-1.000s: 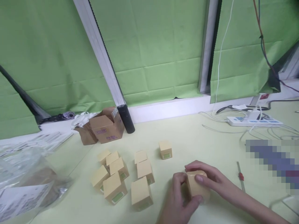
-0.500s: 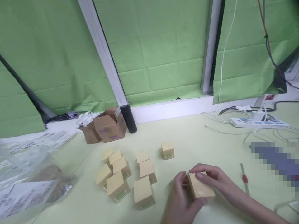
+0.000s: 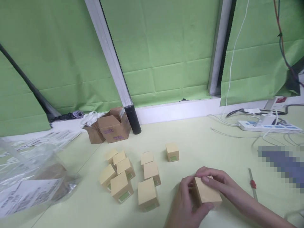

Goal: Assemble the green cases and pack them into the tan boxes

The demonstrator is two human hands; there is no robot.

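Between my two hands is a small tan cardboard box (image 3: 208,192), low over the table at the lower right of the view. My left hand (image 3: 187,202) grips its left and near sides, the thumb along the front edge. My right hand (image 3: 220,183) holds the far end, with its thumb on the top face. Whether the box touches the table is hard to tell. Further away a matching box (image 3: 172,152) with a green label stands alone. To the left are a row of similar boxes (image 3: 147,193) and a cluster of several more (image 3: 121,186).
An opened brown carton (image 3: 114,128) and a black cylinder (image 3: 133,120) stand by the wall. Clear plastic bags (image 3: 47,171) lie at the left. A power strip (image 3: 268,126) with cables is at the back right. A thin rod with a red piece (image 3: 253,184) lies at the right.
The whole scene has shifted slightly to the right in view. Both hands keep their grip on the same box, with hardly any change in pose.
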